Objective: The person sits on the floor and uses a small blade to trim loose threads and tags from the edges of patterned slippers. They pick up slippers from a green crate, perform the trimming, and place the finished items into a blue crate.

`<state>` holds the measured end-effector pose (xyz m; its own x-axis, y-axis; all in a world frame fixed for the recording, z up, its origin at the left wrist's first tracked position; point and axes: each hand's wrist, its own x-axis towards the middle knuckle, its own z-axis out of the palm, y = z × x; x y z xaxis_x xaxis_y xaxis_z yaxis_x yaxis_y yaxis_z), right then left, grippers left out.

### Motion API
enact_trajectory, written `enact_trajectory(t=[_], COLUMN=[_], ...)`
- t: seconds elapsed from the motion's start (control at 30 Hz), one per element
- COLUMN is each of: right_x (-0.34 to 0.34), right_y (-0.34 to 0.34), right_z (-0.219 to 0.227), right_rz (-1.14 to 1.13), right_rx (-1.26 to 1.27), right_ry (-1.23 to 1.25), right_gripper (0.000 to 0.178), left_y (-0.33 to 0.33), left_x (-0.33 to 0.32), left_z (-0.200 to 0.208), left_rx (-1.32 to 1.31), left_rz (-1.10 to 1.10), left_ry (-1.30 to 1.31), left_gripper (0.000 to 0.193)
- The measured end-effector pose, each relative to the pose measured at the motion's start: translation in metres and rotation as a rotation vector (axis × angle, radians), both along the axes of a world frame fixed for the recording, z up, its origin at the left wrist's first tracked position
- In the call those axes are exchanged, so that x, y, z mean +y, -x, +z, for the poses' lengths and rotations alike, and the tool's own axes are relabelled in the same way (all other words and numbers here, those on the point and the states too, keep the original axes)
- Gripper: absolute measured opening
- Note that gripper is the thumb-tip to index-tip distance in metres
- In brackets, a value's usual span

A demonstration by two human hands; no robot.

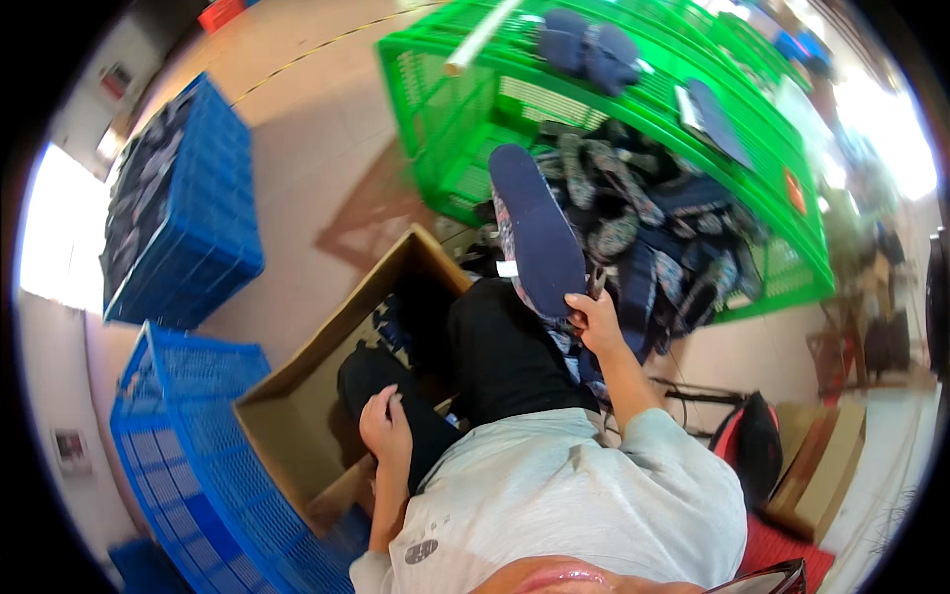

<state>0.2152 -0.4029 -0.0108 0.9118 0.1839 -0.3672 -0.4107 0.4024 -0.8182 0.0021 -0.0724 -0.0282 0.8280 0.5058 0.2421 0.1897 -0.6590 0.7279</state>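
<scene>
Right hand (594,322): thumb and fingers pinching the near end of one long, navy-soled fabric slipper (539,233) with floral side and white tag, raised before a green plastic mesh crate (435,119) bearing a heap of dark patterned footwear (643,213). Left hand (386,424): fingers curled inward at the black-trousered left thigh (427,416), contents undeterminable; beside it, one open brown cardboard box (287,426), then a blue plastic lattice crate (188,436).

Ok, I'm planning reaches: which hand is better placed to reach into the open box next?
Probably the left hand: nearer the box, seemingly holding nothing. The right hand holds a shoe.
</scene>
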Motion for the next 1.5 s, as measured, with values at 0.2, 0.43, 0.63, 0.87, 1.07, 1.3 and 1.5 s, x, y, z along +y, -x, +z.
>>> enact_trajectory(t=[0.2,0.43,0.63,0.87,1.07,1.3,1.5], right_x=[0.072,0.144,0.151,0.187,0.199,0.202,0.199], right_y=[0.028,0.103,0.121,0.106,0.103,0.102,0.103], right_z=[-0.001,-0.022,-0.062,-0.029,-0.053,-0.068,-0.060], right_rz=[0.520,0.901,1.205,0.930,0.864,0.913,0.906], right_rx=[-0.006,0.452,0.532,0.205,0.255,0.304,0.314], right_ry=[-0.352,-0.586,-0.170,-0.038,0.121,0.014,0.001], right_gripper=[0.042,0.055,0.042,0.040,0.033,0.024,0.030], left_y=[-0.015,-0.037,-0.028,0.018,0.164,0.268,0.224], left_x=[0.027,0.037,0.049,0.046,0.046,0.004,0.024], left_z=[0.013,0.082,0.071,0.042,-0.080,-0.126,-0.081], left_rx=[-0.041,-0.461,-0.332,0.112,0.057,0.999,0.923], left_rz=[0.027,-0.297,0.026,-0.095,0.441,0.349,0.365], left_ry=[0.915,1.728,1.529,0.385,0.216,0.541,0.496], left_gripper=[0.027,0.085,0.045,0.043,0.020,0.029,0.031])
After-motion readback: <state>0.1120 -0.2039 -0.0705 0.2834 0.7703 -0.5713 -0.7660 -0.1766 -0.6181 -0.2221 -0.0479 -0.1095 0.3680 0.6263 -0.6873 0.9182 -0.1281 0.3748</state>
